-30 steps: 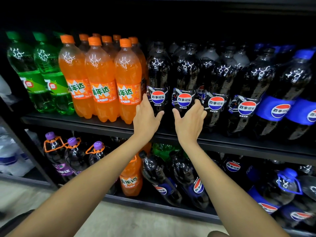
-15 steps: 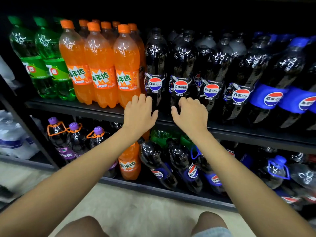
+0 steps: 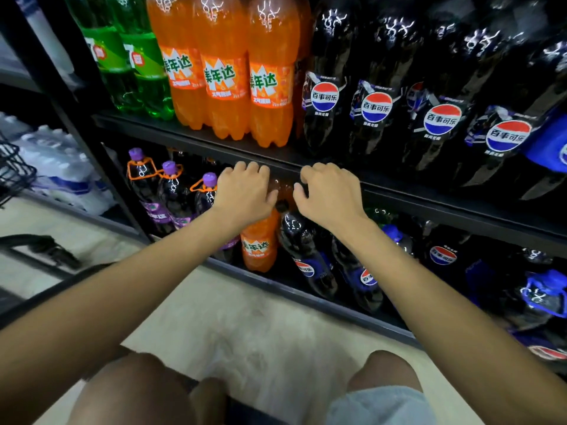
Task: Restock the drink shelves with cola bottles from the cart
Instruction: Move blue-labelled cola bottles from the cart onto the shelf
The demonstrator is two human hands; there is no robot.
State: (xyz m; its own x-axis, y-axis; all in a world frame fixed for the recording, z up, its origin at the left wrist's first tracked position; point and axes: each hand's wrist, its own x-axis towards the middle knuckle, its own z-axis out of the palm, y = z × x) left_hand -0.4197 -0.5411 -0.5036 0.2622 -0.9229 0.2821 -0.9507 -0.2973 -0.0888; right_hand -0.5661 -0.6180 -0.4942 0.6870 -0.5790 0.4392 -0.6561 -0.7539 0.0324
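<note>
— What do the hands hold now?
— Nothing. My left hand point(image 3: 245, 194) and right hand point(image 3: 331, 194) are loosely curled and empty, at the shelf edge point(image 3: 184, 142).
— Where is the cola?
— The cola bottles point(image 3: 325, 96) stand just above my knuckles; other leaning bottles point(image 3: 302, 250) lie below my right wrist.
— The danger?
— I think a bump there can roll them out, or tip the orange bottle point(image 3: 260, 243) between my hands.

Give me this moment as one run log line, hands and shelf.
left hand empty, fingers loosely curled | right hand same | both in front of upper shelf edge | cola bottles upright on it
</note>
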